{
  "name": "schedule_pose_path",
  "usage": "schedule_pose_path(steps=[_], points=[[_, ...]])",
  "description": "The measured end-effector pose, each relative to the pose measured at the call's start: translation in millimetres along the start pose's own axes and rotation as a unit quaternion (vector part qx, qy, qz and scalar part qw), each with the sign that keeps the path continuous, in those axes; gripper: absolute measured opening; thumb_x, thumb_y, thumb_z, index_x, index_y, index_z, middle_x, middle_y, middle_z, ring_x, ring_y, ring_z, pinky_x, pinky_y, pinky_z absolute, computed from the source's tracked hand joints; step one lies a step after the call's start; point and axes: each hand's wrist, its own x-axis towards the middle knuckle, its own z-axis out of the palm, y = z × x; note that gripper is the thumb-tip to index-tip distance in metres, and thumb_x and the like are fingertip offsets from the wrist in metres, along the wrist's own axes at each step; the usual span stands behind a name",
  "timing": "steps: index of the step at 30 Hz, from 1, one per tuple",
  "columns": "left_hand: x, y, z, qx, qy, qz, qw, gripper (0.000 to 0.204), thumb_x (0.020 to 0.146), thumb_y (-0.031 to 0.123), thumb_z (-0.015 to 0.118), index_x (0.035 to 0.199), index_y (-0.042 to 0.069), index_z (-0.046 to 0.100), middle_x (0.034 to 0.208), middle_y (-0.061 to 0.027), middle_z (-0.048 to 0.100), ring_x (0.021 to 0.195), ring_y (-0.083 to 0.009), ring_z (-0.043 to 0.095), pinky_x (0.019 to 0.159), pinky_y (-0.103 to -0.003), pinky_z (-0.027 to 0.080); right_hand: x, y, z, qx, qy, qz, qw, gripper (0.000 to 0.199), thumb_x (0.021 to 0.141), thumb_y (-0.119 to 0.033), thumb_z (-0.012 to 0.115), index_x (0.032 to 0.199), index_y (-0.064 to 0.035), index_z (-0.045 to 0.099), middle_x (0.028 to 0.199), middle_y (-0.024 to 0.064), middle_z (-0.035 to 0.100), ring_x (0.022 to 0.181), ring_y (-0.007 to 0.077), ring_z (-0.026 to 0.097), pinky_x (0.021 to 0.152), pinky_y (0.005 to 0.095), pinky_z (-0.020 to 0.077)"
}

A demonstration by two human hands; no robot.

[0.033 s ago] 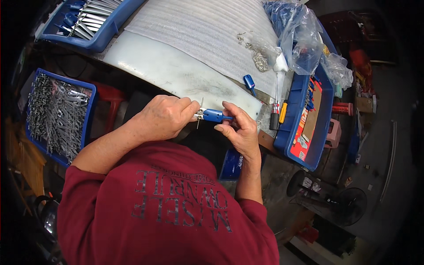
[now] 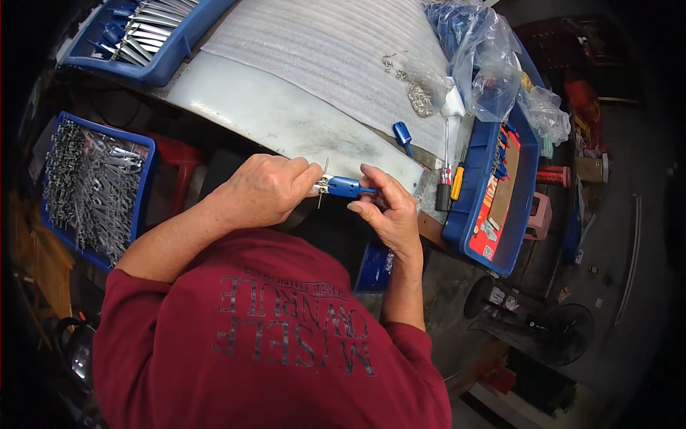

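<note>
Just off the near edge of the worktop, my left hand (image 2: 268, 187) is closed around a silver metal part (image 2: 323, 186), most of it hidden in the fist. A thin metal pin stands crosswise through that part. Joined to its right end is a blue plastic piece (image 2: 344, 187) with small holes and a narrow stem. My right hand (image 2: 391, 211) has thumb and fingers curled about the stem, whose tip is hidden among the fingers. A similar loose blue piece (image 2: 402, 133) lies on the worktop beyond my right hand.
Two screwdrivers, one red-and-black (image 2: 444, 189) and one yellow (image 2: 459, 182), lie beside a blue bin (image 2: 475, 225) at right. Small metal fasteners (image 2: 420, 100) sit on foam sheeting (image 2: 314, 53). At left are a blue crate (image 2: 146, 179) of metal parts and another blue bin (image 2: 161, 70).
</note>
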Motion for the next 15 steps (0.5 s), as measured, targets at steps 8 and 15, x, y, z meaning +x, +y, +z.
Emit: schedule_pose_path(steps=[8,15], points=[[6,-11,0,0.023,-0.006,0.000,1.000,0.023,0.070,0.014,0.062,0.085,0.003,0.049,0.063,-0.0080,0.046,0.054,-0.0246,0.051,0.046,-0.035,0.041,9,4,-19,-0.061,0.015,-0.025,0.998,0.041,0.070,-0.010,0.069,0.107,0.0005,0.055,0.085,0.0059,0.057,0.072,0.0101,0.054,0.065,0.0218,0.0447],[14,-23,-1,0.028,0.005,-0.008,1.000,0.021,0.071,0.014,0.061,0.085,0.004,0.048,0.064,-0.0087,0.047,0.056,-0.0258,0.052,0.047,-0.036,0.041,25,7,-29,-0.089,0.069,-0.020,0.993,0.023,0.076,-0.008,0.063,0.096,0.0018,0.058,0.079,0.0057,0.059,0.070,0.0098,0.054,0.063,0.0216,0.0437]])
